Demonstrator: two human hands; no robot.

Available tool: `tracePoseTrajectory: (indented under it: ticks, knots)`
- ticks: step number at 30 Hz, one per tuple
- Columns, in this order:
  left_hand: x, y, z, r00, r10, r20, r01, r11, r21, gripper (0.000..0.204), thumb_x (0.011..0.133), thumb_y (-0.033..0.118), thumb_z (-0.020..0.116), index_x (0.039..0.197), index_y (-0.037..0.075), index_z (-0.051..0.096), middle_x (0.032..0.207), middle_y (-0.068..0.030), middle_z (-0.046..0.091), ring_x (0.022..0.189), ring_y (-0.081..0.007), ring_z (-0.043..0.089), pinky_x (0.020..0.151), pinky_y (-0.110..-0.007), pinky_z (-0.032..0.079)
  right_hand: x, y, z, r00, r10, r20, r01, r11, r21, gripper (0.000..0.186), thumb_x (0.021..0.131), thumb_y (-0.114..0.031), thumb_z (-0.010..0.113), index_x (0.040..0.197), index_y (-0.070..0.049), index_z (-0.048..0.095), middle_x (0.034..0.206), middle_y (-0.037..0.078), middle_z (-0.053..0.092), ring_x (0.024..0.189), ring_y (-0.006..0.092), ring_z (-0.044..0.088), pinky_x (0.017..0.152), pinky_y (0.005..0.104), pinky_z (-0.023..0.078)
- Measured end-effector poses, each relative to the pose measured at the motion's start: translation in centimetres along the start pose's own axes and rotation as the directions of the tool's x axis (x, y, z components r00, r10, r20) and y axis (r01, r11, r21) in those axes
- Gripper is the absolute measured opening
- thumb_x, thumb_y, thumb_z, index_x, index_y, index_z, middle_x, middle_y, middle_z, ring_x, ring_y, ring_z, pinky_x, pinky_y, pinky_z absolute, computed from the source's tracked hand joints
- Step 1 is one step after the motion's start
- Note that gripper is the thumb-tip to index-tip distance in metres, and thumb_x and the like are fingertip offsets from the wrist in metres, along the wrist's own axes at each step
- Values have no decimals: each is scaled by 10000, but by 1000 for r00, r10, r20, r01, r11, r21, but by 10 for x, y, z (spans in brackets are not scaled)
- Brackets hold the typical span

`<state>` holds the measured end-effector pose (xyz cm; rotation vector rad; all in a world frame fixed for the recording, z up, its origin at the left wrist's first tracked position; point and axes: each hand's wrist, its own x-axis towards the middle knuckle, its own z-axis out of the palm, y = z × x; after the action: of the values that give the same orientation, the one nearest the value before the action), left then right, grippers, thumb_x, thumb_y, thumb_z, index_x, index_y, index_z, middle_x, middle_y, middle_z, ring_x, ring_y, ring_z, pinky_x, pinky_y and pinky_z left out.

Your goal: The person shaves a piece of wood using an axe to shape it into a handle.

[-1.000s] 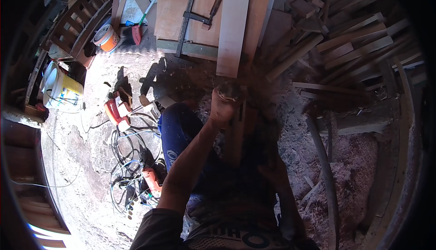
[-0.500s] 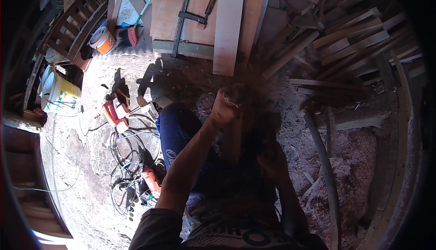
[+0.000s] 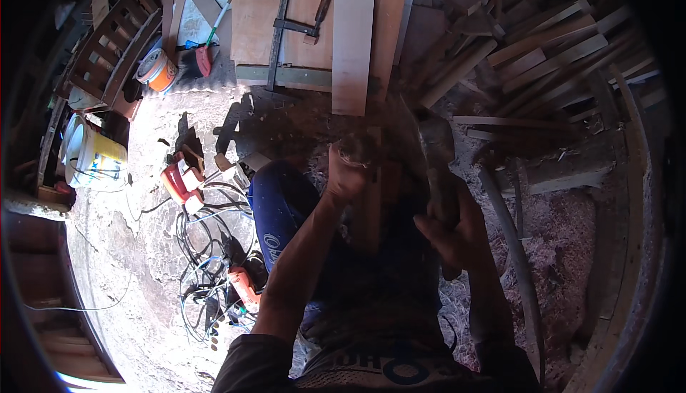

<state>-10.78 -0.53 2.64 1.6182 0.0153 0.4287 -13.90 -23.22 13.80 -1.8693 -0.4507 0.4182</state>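
Observation:
My left hand [image 3: 347, 177] is closed around an upright, round-topped handle [image 3: 357, 150] with a worn end, like a chisel's. Its lower end is hidden by the hand and shadow. Just below and beside that fist, a narrow wooden piece [image 3: 368, 211] lies between my legs. On the right, my right hand [image 3: 457, 232] grips a hammer [image 3: 437, 143] by its handle, its head raised and angled away from me. The head is dim and blurred, and stands apart from the round-topped handle.
Boards with a bar clamp [image 3: 300, 27] stand ahead. Stacked timber [image 3: 550, 53] fills the far right; a curved dark pole [image 3: 511, 250] lies over shavings. On the left are an orange power tool [image 3: 244, 287], a red tool [image 3: 179, 182], tangled cables [image 3: 200, 239] and buckets [image 3: 96, 157].
My right hand has come up and outward to the right, bringing the hammer clearly into view. My left hand keeps its grip and has barely moved; the whole view has shifted slightly.

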Motion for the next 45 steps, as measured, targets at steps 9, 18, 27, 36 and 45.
tracePoseTrajectory:
  ticks: [9, 18, 27, 36, 45]
  knots:
    - [5, -16, -1, 980, 181, 85, -193, 970, 148, 92, 798, 34, 701, 883, 13, 673, 848, -46, 708, 779, -139, 670, 713, -307, 526, -5, -6, 9, 1000, 13, -20, -13, 999, 39, 746, 827, -81, 747, 1471, -20, 374, 781, 24, 581, 688, 101, 566, 629, 287, 485]
    - [2, -17, 11, 990, 55, -131, -61, 997, -38, 208, 771, 25, 740, 973, 33, 694, 890, -38, 724, 827, -113, 680, 724, -284, 548, 4, -22, 6, 999, -50, -8, 49, 996, -73, 642, 820, -62, 734, 1398, -28, 456, 838, 20, 566, 723, 88, 561, 638, 264, 482]
    - [7, 6, 17, 980, 151, 130, -140, 986, -89, 149, 780, 49, 720, 921, 13, 695, 864, -49, 719, 804, -121, 676, 698, -281, 550, 10, -56, -3, 963, -270, 3, 268, 955, -128, 612, 856, -99, 724, 1392, 5, 447, 800, 56, 596, 729, 132, 602, 689, 302, 505]
    - [-2, -20, -10, 923, 326, 206, -368, 905, 214, 229, 799, 88, 731, 1015, 21, 697, 941, -70, 729, 839, -166, 693, 735, -321, 557, 22, -67, 0, 875, -476, 88, 449, 730, -515, 567, 877, -103, 696, 1369, 6, 436, 976, 193, 669, 854, 349, 713, 733, 408, 582]
    - [-22, -52, 3, 984, 77, 162, -41, 976, -214, 302, 816, 85, 696, 1109, 21, 662, 1039, -72, 699, 966, -186, 670, 819, -332, 539, 22, -13, 19, 936, -301, 181, 351, 764, -541, 618, 864, -104, 677, 1413, -32, 402, 953, 211, 648, 822, 374, 683, 693, 459, 542]
